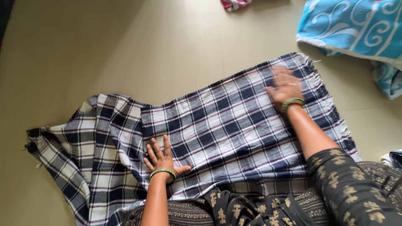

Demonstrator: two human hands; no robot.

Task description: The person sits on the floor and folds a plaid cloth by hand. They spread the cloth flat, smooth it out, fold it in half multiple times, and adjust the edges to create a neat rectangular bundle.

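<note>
A pale floor fills the view. On it lies a large checked cloth in navy and white, its right part spread flat and doubled over, its left part rumpled and trailing toward the near left. A turquoise patterned towel sits at the far right, apart from the cloth. A scrap of red checked fabric shows at the top edge. The right hand lies open and flat on the cloth's fringed far right corner, blurred. The left hand presses open, fingers spread, on the cloth's near middle. Each wrist wears a green bangle.
</note>
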